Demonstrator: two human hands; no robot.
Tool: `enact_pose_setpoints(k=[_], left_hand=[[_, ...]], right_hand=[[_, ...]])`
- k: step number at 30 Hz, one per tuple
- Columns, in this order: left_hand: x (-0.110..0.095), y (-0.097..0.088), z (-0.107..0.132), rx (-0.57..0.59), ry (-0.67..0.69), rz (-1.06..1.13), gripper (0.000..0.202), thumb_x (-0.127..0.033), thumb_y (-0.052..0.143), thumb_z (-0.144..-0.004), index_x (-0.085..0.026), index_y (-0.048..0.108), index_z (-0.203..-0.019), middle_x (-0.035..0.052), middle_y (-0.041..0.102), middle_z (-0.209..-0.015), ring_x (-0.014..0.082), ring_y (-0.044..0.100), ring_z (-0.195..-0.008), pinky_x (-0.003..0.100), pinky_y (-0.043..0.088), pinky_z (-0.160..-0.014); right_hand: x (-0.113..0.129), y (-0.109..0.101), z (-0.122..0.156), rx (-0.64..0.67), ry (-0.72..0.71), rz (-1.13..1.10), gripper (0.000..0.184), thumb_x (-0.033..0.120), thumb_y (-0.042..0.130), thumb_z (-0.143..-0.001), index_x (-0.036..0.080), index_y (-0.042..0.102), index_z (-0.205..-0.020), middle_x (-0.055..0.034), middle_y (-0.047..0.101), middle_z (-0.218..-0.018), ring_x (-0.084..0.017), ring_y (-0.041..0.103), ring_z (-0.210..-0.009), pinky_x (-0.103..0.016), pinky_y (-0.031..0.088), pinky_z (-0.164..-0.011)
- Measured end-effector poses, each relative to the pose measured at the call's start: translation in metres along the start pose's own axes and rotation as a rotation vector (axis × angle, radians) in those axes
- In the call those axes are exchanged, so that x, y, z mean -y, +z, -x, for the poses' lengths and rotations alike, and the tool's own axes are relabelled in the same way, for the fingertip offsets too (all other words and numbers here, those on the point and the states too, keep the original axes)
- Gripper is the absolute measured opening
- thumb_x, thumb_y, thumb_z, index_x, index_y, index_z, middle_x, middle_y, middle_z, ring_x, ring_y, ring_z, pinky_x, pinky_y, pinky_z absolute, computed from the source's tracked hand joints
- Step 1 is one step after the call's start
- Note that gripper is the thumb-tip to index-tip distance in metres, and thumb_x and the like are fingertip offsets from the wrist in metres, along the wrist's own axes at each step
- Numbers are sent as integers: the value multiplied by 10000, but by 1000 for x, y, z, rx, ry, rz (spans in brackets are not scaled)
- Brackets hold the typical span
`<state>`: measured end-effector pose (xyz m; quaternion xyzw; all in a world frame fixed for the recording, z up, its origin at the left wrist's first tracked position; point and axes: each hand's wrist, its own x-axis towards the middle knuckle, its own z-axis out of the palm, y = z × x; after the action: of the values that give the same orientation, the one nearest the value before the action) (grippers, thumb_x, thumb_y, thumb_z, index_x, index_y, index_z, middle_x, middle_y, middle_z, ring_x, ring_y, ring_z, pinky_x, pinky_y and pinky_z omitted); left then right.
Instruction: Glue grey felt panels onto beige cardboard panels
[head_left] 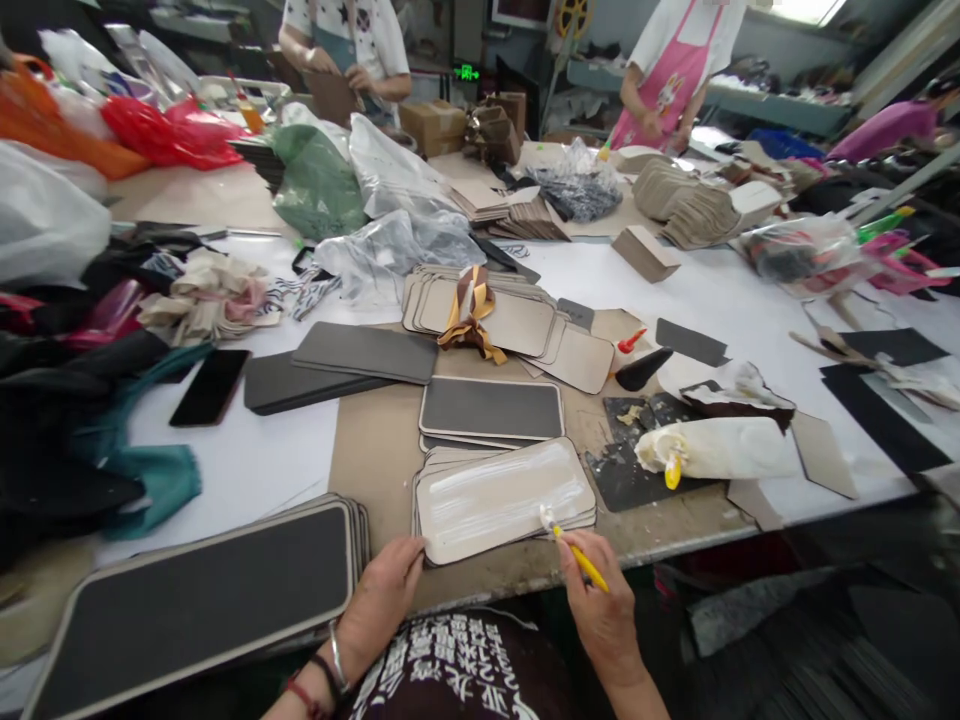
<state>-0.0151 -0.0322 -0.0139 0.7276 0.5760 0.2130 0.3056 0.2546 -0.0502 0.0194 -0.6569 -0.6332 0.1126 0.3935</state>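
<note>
My right hand (600,605) is closed round a yellow-handled brush (576,553), whose white bristles touch the near right edge of a beige rounded panel (499,497) wet with white glue. That panel tops a small stack at the table's near edge. My left hand (381,597) rests with fingers curled against the stack's near left corner. Just behind lies a panel with a dark grey face (491,408). A stack of dark-faced panels (202,590) sits to the left of my left hand.
A glue-smeared bottle (712,449) with a yellow nozzle lies right of the stack on black scraps. A phone (209,386) lies at left beside fabric piles. More beige panels (487,320), bags and cardboard fill the table's middle. Two people (352,45) (675,60) work at the far side.
</note>
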Motion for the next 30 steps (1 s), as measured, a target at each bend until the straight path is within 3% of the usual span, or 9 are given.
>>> enact_pose_setpoints(k=[4, 10, 17, 23, 28, 30], left_hand=[[-6, 2, -5, -15, -314, 275, 139, -245, 464, -781, -189, 567, -856, 45, 655, -806, 167, 619, -760, 290, 493, -732], [7, 14, -18, -59, -672, 672, 175, -212, 561, -639, -162, 497, -795, -54, 532, -542, 126, 549, -531, 229, 424, -517], [10, 20, -23, -34, -778, 801, 79, -149, 532, -601, -171, 458, -618, -69, 477, -440, 99, 496, -411, 183, 342, -389], [10, 20, -23, -92, -780, 807, 81, -95, 488, -579, -170, 457, -578, -82, 449, -439, 78, 467, -400, 175, 325, -409], [10, 18, -22, -85, -758, 798, 53, -128, 493, -572, -169, 459, -566, -82, 455, -457, 72, 452, -392, 180, 325, -411], [10, 17, -22, -70, -759, 790, 40, -153, 493, -576, -171, 458, -571, -79, 458, -460, 81, 466, -394, 181, 318, -396]], right_hand=[[31, 24, 8, 86, 17, -105, 131, 269, 489, -857, 208, 606, -861, -49, 613, -821, -179, 587, -799, -316, 505, -740], [57, 57, 3, 295, 232, -330, 205, 353, 481, -850, 200, 606, -797, -42, 603, -793, -175, 585, -729, -296, 493, -684], [63, 104, -22, 301, 523, -593, 325, 491, 533, -783, 172, 585, -821, -17, 611, -655, -176, 596, -600, -290, 491, -613], [34, 77, -29, 65, 508, -293, 390, 550, 541, -748, 172, 591, -829, -35, 622, -682, -198, 598, -626, -334, 467, -679], [30, 70, -20, 172, 536, -409, 380, 541, 547, -748, 173, 591, -828, -32, 636, -677, -190, 610, -588, -312, 499, -602], [15, 63, -21, 122, 530, -370, 398, 556, 558, -730, 169, 592, -818, -31, 638, -651, -196, 613, -584, -316, 499, -605]])
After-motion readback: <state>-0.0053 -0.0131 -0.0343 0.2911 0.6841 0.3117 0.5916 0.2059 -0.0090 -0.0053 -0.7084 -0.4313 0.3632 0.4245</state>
